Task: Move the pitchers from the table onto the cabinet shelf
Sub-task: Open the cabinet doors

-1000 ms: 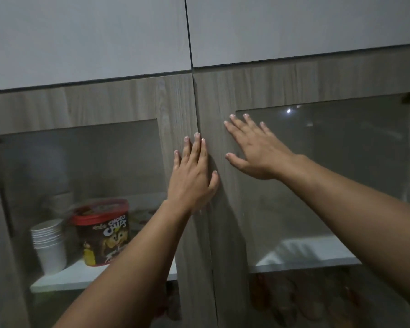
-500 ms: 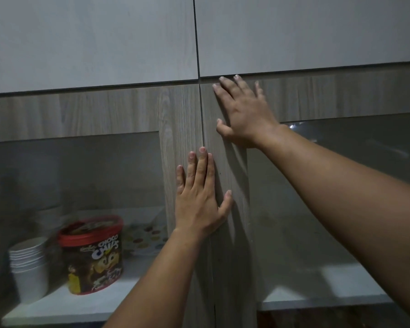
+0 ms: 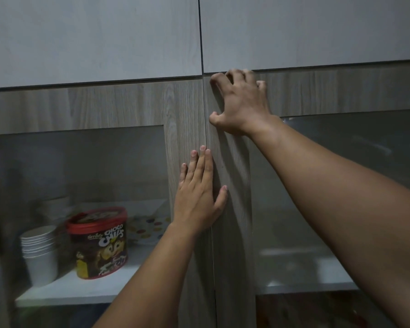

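wood-grain cabinet doors (image 3: 128, 107) with glass panels fill the frame, pale upper doors (image 3: 92, 36) above them. the right hand (image 3: 243, 102) sits at the upper centre, fingers curled over the top edge of the right door, clamped on that edge. the left hand (image 3: 199, 195) lies flat and spread on the seam between the doors, gripping nothing. behind the left glass, lower left of the frame, a white shelf (image 3: 64, 292) carries stacked paper cups (image 3: 39, 254) beside a choco chips tub (image 3: 100, 242). no pitchers are in view.
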